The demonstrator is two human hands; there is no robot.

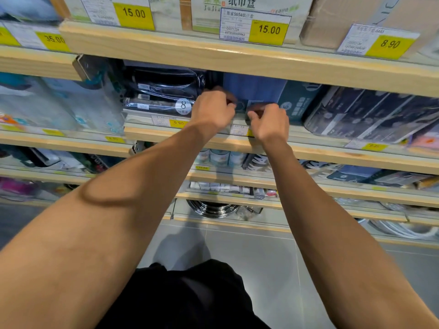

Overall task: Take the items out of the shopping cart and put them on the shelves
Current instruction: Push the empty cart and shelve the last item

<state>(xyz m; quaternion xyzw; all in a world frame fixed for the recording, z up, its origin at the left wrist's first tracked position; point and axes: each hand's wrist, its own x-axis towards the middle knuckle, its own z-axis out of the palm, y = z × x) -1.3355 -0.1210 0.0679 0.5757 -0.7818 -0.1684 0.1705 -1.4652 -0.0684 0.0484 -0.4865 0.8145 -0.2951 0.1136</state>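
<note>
A blue flat package (255,90) stands upright on the second wooden shelf (332,153), between black plastic-wrapped packs (164,91) on its left and a dark teal box (300,100) on its right. My left hand (212,110) grips the package's lower left edge with curled fingers. My right hand (269,122) pinches its lower right part. Both forearms reach up from the bottom of the head view. The shopping cart is out of view.
The upper shelf (166,47) carries tissue boxes with yellow price tags (269,29). Dark wrapped packs (370,115) lie to the right, clear bagged goods (59,103) to the left. Lower shelves hold small jars and steel pots (211,207). Grey tiled floor lies below.
</note>
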